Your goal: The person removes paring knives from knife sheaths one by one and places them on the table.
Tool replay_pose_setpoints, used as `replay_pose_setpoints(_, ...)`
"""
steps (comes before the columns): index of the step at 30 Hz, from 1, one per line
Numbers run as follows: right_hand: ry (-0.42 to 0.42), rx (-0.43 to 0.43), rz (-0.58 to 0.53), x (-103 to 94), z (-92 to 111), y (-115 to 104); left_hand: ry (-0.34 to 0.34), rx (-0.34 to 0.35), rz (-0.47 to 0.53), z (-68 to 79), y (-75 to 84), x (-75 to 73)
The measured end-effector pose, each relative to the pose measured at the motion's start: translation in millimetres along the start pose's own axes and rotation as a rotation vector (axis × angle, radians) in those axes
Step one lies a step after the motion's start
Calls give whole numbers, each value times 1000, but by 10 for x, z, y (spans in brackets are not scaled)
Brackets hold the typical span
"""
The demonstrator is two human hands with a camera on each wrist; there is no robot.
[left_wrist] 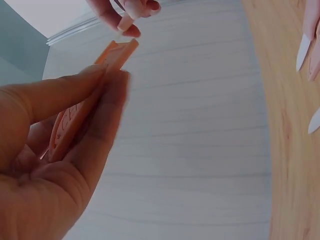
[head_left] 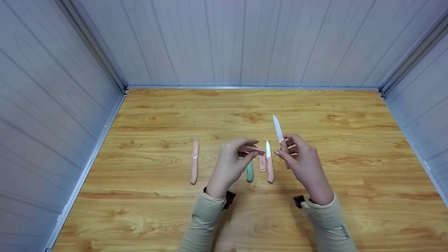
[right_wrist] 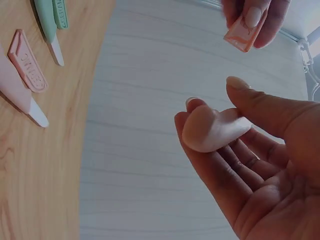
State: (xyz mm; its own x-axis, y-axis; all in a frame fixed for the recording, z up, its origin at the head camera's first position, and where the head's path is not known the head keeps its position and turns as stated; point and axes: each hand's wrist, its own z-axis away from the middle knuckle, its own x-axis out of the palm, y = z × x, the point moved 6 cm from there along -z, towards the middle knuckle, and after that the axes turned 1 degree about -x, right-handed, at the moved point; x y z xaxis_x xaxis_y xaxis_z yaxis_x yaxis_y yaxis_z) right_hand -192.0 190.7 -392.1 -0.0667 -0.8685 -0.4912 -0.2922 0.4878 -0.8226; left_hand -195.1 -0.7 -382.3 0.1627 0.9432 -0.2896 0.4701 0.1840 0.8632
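My left hand (head_left: 232,159) pinches a pink blade sheath (left_wrist: 119,52) between thumb and fingers, its open end towards the other hand. Raised lettering shows on the sheath's side in the left wrist view. In my right hand (head_left: 308,159) is a ceramic knife (head_left: 277,127) with a pink handle, its bare white blade pointing up and away. The knife's rounded handle end (right_wrist: 202,132) lies across the curled fingers in the right wrist view. Both hands are raised over the table, and a gap separates sheath and knife.
On the wooden table (head_left: 157,210) lie another bare pink knife (head_left: 270,169), a flat pink sheath (head_left: 262,163) and a green knife (head_left: 249,174), partly behind the left hand. A green sheath (right_wrist: 61,14) lies beside it. Further left is a sheathed pink knife (head_left: 194,168). Pale panels (head_left: 224,42) wall the table.
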Motion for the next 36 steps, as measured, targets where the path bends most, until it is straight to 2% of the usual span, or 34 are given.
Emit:
replay_pose_setpoints(5,1,60,-73,3,-3,68,-15,-83,59,-14,-70,39)
replay_pose_setpoints(10,17,90,-96,4,1,89,-2,-104,105,-24,-121,47)
replay_pose_setpoints(14,37,97,-60,-12,2,99,-4,-113,134,-29,-158,66)
replay_pose_setpoints(19,54,127,11,-36,-7,130,-48,-188,140,-33,-249,141)
replay_pose_setpoints(24,-14,198,43,-1,-27,216,-63,-293,240,-27,-343,232)
replay_pose_setpoints(29,-104,267,-8,70,-51,325,-41,-340,255,-24,-418,293)
replay_pose_setpoints(36,-92,319,-77,51,-65,465,-35,-385,241,-26,-515,370)
